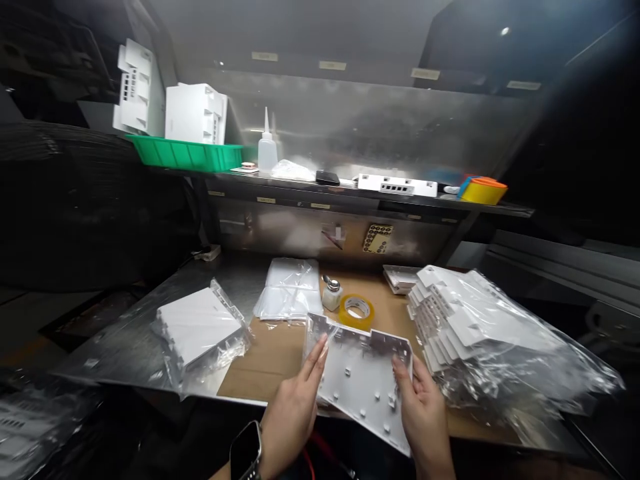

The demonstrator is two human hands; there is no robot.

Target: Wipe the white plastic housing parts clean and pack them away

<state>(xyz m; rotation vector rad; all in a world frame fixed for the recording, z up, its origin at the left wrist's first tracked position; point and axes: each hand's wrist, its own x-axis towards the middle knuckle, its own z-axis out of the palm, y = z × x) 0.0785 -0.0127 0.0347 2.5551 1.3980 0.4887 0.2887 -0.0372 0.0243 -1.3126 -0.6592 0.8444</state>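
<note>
Hands grip a flat white moulded plastic housing panel point(363, 383) at the near edge of the steel workbench point(125, 340), holding it tilted above a brown cardboard sheet point(270, 360) that covers the bench's middle. On the panel's left edge the left hand point(293, 413), with a dark smartwatch point(246, 450) at its wrist, has its fingers stretched up along the face and clasping the side; on the right edge the right hand point(423, 413) is closed around the border with its thumb on the face. Just behind the panel lies a yellow roll of tape point(356, 311), and beside that stands a small glass bottle with a metal cap point(331, 294). Clear plastic bags point(293, 288) lie in a flat pile further back. To the left sits a bagged white plastic part point(197, 327); to the right, a stack of white plastic housings in a clear bag point(470, 327). On the shelf above stand a green plastic tray point(185, 155) with white parts, a translucent squeeze bottle point(267, 150) and a yellow bowl point(483, 191).
</note>
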